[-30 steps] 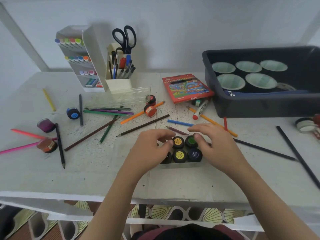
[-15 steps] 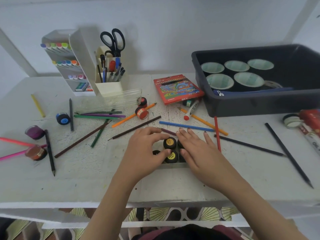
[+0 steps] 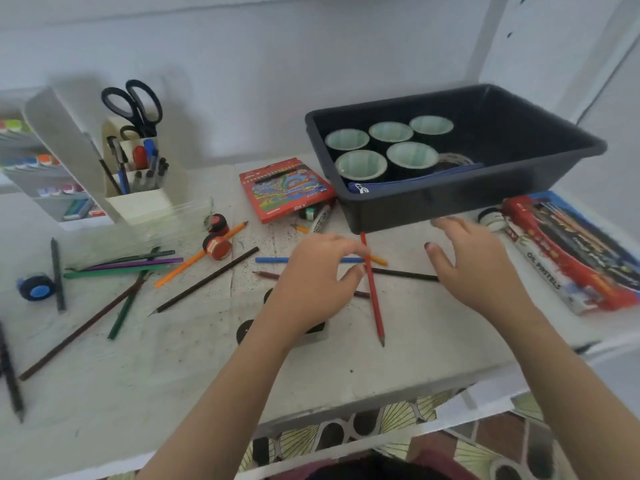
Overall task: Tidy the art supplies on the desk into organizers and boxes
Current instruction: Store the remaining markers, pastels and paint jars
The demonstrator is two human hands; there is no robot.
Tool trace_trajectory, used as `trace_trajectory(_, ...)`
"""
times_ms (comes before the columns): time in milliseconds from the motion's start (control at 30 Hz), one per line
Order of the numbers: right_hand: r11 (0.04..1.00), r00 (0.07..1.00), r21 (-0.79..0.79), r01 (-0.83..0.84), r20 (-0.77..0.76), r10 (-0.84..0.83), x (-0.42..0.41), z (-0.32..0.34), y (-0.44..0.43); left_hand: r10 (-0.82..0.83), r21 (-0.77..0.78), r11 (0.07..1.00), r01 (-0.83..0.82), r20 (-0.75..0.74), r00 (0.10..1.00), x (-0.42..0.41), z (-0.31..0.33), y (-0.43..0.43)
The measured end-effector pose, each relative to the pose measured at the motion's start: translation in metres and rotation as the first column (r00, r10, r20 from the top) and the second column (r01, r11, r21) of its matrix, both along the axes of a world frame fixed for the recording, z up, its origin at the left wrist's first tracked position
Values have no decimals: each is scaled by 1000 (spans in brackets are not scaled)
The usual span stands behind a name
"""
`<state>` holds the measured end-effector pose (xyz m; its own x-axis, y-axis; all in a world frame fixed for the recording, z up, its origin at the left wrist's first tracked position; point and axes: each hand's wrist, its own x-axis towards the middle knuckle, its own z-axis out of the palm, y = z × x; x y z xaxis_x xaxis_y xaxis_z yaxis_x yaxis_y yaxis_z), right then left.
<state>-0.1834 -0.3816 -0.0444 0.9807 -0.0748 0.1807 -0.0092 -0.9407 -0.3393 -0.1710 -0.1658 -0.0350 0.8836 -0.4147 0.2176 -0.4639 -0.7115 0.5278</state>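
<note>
My left hand hovers over the small tray of black paint jars and hides most of it. Its thumb and forefinger are apart, with their tips right beside a red pencil that lies almost upright on the desk. My right hand is spread open above the desk, just in front of the black bin, and holds nothing. Several coloured pencils lie scattered to the left.
The bin holds several paper cups and a blue pouch. An oil pastels box and a tape roll lie at right. Behind are a red pencil box, loose paint jars, a white marker organizer, and a pen cup with scissors.
Both hands have come off the paint jar tray. My right hand swung right toward the bin, my left reached to the red pencil, and the view turned right.
</note>
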Motion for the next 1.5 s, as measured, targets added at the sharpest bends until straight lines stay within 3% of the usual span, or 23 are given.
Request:
trace_trajectory(100,980,986,-129,149,-54,-157,10,0,-24,-63,20,998,63,-10,998,3,4,-22)
trace_trajectory(300,948,970,-240,210,-69,-233,25,-2,-43,-134,47,990,135,-39,990,5,8,-40)
trace_trajectory(467,925,950,-218,311,98,-296,31,-6,-45,-67,2,998,67,-22,998,11,10,-27)
trace_trajectory(600,896,934,-269,354,55,-353,37,-9,-46,22,-12,1000,-22,-18,1000,14,5,-9)
trace_trajectory(767,935,949,-164,314,53,-309,37,-11,-40,180,-2,984,-180,-52,982,14,3,16)
trace_trajectory(867,965,964,-38,259,66,-256,33,-9,-33,365,34,931,-364,-47,930,17,3,36)
trace_trajectory(967,982,984,111,154,74,-163,28,-8,-21,635,178,762,-623,-17,772,24,0,66)
trace_trajectory(1067,983,995,181,31,86,-47,22,-8,-4,786,190,616,-764,-88,612,31,-4,92)
trace_trajectory(1167,980,998,194,-39,65,26,21,-9,15,815,202,579,-790,-122,567,39,-11,105)
trace_trajectory(1500,957,962,167,-235,180,205,9,-6,62,801,245,592,-768,-74,594,57,-13,109)
